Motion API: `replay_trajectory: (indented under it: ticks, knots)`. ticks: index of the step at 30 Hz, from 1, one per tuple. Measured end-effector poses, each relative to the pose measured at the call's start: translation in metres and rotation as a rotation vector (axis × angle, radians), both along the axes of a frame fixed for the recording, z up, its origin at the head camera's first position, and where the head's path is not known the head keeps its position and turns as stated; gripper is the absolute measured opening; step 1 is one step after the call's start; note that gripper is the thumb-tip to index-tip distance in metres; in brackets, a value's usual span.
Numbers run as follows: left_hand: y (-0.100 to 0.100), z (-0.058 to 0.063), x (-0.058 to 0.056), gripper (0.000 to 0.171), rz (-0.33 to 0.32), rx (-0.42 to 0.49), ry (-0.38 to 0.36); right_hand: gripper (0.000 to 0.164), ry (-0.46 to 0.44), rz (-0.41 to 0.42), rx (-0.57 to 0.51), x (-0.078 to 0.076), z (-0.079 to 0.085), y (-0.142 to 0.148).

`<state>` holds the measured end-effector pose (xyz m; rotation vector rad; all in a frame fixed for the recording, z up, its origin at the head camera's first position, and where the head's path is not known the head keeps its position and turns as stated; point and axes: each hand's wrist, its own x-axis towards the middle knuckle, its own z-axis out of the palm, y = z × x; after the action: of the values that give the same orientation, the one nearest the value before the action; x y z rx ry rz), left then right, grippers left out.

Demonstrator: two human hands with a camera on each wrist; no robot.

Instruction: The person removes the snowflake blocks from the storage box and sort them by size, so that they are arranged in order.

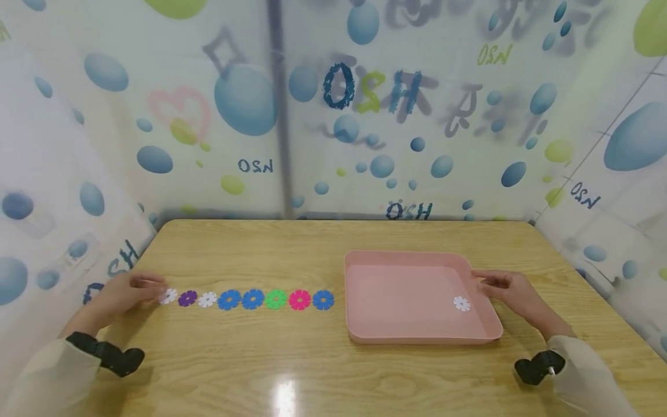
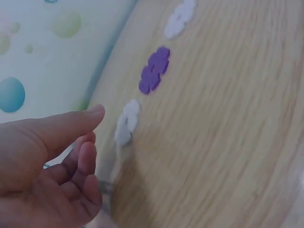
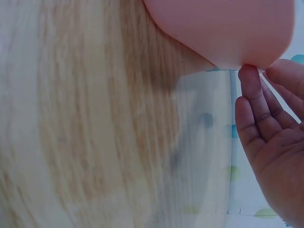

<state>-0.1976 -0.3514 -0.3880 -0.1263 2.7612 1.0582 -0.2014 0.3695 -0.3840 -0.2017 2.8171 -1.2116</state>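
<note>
At the left end of a row of notched plastic discs, my left hand [image 1: 125, 292] is beside a white disc [image 1: 169, 296]. In the left wrist view its thumb is extended and its other fingers are loosely curled, holding nothing. A purple disc [image 1: 187, 298] and another white disc [image 1: 207, 299] come after it. My right hand [image 1: 516, 295] touches the right side of a pink tray [image 1: 406, 259] with its fingertips, fingers mostly straight. Inside the tray lies one white disc [image 1: 461, 303].
Blue discs [image 1: 229, 299], a green disc [image 1: 276, 299], a pink disc [image 1: 299, 299] and a last blue disc [image 1: 323, 299] continue the row toward the tray. All lie flat on the wooden table [image 1: 250, 370]. A patterned curtain [image 1: 323, 156] stands behind it.
</note>
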Motion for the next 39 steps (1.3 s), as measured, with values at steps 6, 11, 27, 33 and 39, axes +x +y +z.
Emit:
replay_trajectory:
  ticks: [6, 11, 27, 33, 39]
  knots:
    - [0.031, 0.013, -0.007, 0.054, 0.002, 0.027, 0.107, 0.045, 0.021, -0.013, 0.027, 0.001, -0.002, 0.002]
    - [0.073, 0.029, -0.014, 0.045, -0.144, 0.070, 0.194, 0.045, 0.019, -0.016, 0.019, 0.000, -0.001, 0.000]
    - [0.234, 0.044, -0.040, 0.023, -0.533, 0.321, 0.218, 0.047, 0.005, -0.017, -0.013, 0.001, -0.002, 0.000]
    - [0.290, 0.034, -0.041, 0.017, -0.664, 0.375, 0.188, 0.044, 0.015, -0.005, -0.023, 0.001, -0.004, 0.001]
    - [0.334, 0.032, -0.038, 0.017, -0.717, 0.386, 0.176, 0.047, -0.004, -0.016, -0.026, 0.000, -0.004, 0.003]
